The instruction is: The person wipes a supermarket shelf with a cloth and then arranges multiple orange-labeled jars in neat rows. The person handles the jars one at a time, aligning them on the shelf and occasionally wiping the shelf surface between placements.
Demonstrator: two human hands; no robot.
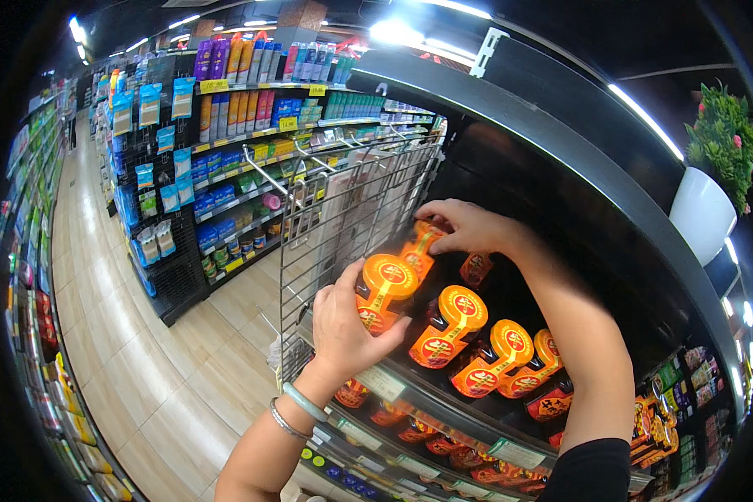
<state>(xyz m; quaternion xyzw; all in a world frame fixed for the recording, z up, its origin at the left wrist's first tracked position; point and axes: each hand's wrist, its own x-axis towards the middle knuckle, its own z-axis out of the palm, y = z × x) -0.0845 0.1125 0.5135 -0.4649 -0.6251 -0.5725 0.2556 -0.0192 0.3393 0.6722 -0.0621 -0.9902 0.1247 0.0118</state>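
Observation:
My left hand point(345, 323) grips an orange-lidded sauce jar point(386, 285) at the left end of a black store shelf point(408, 376). Fingers wrap its left side and the thumb lies across its lower front. Just behind it, my right hand point(461, 226) has its fingers around the lid of a second orange-labelled jar point(421, 254), which is slightly blurred. To the right stand matching jars, a nearer one point(448, 326) and another point(494, 357). One more jar point(477, 268) sits deeper in the shadow, below my right forearm. Whether the gripped jars touch the shelf is hard to tell.
A wire mesh panel point(351, 207) with metal hooks closes the shelf's left side. Overhead runs a black upper shelf edge point(539, 132). Price tags line the front rail point(379, 383). Lower shelves hold more jars point(445, 445). A tiled aisle point(138, 364) lies left.

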